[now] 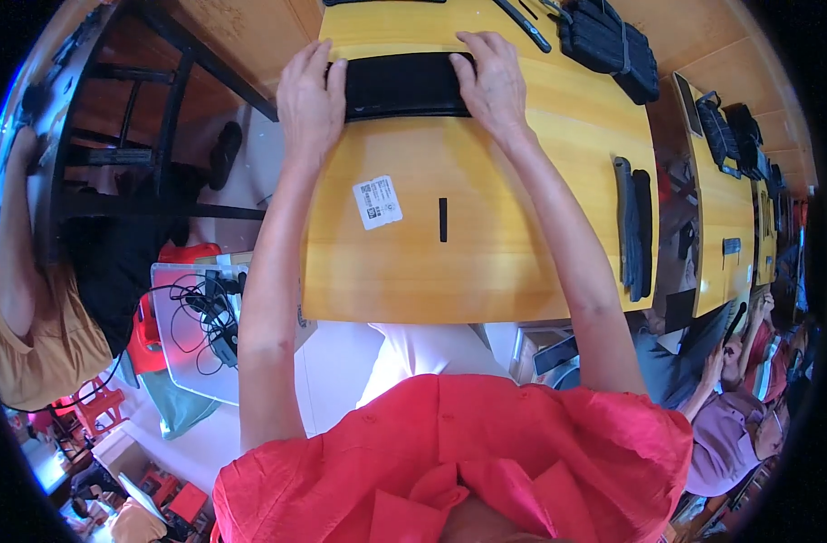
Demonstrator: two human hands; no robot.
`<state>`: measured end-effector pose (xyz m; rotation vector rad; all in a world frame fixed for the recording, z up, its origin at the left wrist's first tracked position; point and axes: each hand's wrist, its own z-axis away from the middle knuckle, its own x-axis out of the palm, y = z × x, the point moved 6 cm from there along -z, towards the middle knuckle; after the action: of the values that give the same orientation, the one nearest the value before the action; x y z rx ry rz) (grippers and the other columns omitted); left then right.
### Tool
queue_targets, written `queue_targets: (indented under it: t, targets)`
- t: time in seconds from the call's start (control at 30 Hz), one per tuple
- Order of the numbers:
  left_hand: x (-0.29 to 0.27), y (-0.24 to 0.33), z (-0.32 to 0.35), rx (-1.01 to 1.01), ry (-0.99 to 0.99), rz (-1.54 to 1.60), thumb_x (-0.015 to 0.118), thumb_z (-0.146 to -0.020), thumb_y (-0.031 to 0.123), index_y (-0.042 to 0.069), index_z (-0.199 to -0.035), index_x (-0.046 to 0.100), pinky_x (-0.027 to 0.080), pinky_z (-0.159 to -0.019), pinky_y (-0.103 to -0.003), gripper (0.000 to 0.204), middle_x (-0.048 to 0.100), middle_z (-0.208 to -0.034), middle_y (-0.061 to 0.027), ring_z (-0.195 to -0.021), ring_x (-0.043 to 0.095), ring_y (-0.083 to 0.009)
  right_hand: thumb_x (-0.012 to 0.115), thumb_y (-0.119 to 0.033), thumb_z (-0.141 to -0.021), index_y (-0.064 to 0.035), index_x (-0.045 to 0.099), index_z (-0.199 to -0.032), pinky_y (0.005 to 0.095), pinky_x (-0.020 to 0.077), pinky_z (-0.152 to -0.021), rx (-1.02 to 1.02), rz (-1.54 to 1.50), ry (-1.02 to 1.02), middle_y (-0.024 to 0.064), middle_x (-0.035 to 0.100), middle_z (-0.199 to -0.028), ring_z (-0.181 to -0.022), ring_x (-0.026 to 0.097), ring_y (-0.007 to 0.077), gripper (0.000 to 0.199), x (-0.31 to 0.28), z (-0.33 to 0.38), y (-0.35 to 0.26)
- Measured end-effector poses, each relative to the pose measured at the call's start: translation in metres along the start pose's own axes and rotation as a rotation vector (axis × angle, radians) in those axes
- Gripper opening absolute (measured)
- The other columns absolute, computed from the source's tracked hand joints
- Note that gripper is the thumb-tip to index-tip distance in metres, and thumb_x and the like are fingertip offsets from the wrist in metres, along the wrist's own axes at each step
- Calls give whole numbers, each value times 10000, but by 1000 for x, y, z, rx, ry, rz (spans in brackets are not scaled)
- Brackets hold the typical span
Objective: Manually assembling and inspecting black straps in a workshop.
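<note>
A black, flat, rectangular piece [408, 86], which looks like folded cloth or a pouch, lies at the far part of the yellow wooden table [395, 281]. My left hand [310, 98] grips its left end, with the thumb along the near corner. At the right end my right hand [493, 89] holds it the same way, thumb on top and fingers curled over the far side. Nearer to me on the tabletop are a white printed label [377, 202] and a short black strip [443, 220]. The exact kind of the black piece cannot be made out.
Dark folded strips [634, 228] lie along the right edge. A strapped black bundle [609, 47] and a dark pen-like tool [523, 24] are at the back right. Left of the table stands a clear bin [200, 330] with cables; people sit at both sides.
</note>
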<state>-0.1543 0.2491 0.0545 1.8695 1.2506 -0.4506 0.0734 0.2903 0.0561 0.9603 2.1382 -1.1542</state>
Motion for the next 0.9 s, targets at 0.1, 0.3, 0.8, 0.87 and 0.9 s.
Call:
queue_targets:
  t: [0.1,0.3,0.8,0.87,0.9]
  targets:
    - [15,28,6,169,-71,-150,488,-891,303,108,-1212,527,278,-997,-485,378,487,-1256,-130,-1196,417,-302,567,-255,-844,-91,503,-1203,476,343,-964,-279,40,25,144,481,-1236,-1212,384,347,401,10,9,-14]
    - [45,32,29,288,-287,-369,437,-907,382,223,-1340,389,200,-1019,-581,464,396,-1362,-76,-1275,333,-295,502,-379,-872,-149,443,-1288,545,291,-976,-235,198,-100,129,425,-1316,-1257,338,322,478,39,39,-1]
    - [22,56,19,280,-304,-474,420,-914,380,223,-1397,288,183,-1018,-595,524,283,-1438,-68,-1324,254,-287,515,-335,-856,-129,447,-1261,544,323,-921,-239,166,157,142,454,-1264,-1187,398,334,460,-46,47,-23]
    - [-3,72,19,282,-238,-435,421,-917,364,215,-1399,285,172,-1025,-591,522,284,-1437,-72,-1330,242,-293,564,-280,-827,-101,503,-1188,490,350,-919,-159,50,139,151,488,-1181,-1121,447,332,408,-90,60,-13]
    - [-16,77,23,247,-225,-307,422,-919,340,198,-1398,287,165,-1029,-586,517,284,-1434,-84,-1333,237,-290,607,-226,-794,-71,547,-1109,435,371,-913,-129,68,162,155,506,-1116,-1068,478,324,356,-113,74,-3]
